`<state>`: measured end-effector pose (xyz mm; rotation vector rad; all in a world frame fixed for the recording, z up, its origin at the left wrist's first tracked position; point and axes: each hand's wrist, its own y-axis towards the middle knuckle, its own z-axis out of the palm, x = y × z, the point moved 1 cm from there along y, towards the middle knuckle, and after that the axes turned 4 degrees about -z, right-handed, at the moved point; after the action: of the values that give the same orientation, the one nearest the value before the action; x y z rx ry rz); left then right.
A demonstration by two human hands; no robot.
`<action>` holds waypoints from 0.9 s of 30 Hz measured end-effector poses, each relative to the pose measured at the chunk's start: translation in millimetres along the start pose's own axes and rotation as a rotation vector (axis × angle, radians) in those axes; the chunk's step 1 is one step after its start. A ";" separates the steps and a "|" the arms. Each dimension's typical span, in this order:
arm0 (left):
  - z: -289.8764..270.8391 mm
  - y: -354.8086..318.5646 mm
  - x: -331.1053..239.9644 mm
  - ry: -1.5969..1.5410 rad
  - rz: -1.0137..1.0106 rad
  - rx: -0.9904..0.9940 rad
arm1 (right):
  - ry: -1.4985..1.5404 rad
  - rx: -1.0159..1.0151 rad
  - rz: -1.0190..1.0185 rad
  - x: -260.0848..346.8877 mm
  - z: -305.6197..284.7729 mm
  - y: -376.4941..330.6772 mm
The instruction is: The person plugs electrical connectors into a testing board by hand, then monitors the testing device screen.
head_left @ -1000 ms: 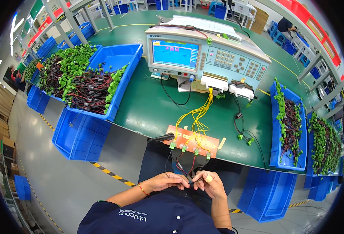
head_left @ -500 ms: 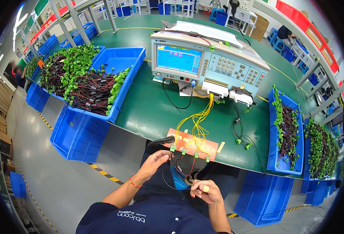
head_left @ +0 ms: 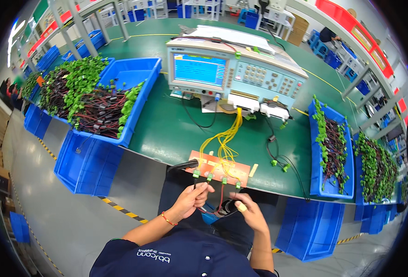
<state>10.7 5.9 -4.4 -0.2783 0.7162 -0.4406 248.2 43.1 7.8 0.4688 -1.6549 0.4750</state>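
Observation:
A copper-coloured board [head_left: 241, 171] sits at the table's front edge, with a row of green connectors [head_left: 196, 174] along its near side. Red and black wires [head_left: 222, 196] hang from these connectors in a loop below the board. My left hand [head_left: 194, 201] is closed, thumb against bent fingers, on the wires under the leftmost connectors. Just below the rightmost connector [head_left: 238, 184], my right hand [head_left: 252, 213] has its fingertips at a black wire, its thumb wrapped in yellow tape. The fingertips' exact hold is partly hidden.
Yellow wires [head_left: 226, 138] run from the board to a bench tester [head_left: 236, 69] with a lit screen. Blue bins of cables with green connectors stand left [head_left: 141, 108] and right [head_left: 314, 171]. A thick black cable [head_left: 183, 165] meets the board's left end.
My right hand has risen from the lower wire loop to the rightmost connector. My left hand has shifted slightly right, its fingers more curled. Red lettering has gone from the tester's screen.

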 end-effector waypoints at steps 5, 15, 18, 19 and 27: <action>-6.3 -12.4 -1.4 -0.083 -0.005 -0.023 | 0.833 -0.011 0.205 2.8 45.5 34.1; 3.5 -48.9 14.2 0.243 -0.343 0.251 | -0.282 0.526 -0.220 51.1 -28.8 -15.6; -1.7 -45.7 6.8 0.240 -0.269 0.133 | -0.348 0.006 -0.067 91.2 -112.9 -12.7; -1.5 -43.6 5.2 0.240 -0.237 0.117 | -0.039 -0.347 -0.017 91.9 -141.3 -11.0; 15.9 -37.2 14.5 0.175 -0.187 0.146 | -1.516 -0.686 -0.236 35.7 -324.5 35.8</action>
<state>20.4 -31.9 13.4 -0.1709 0.8278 -0.6981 490.3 252.0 82.6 0.4989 -2.9361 -0.8837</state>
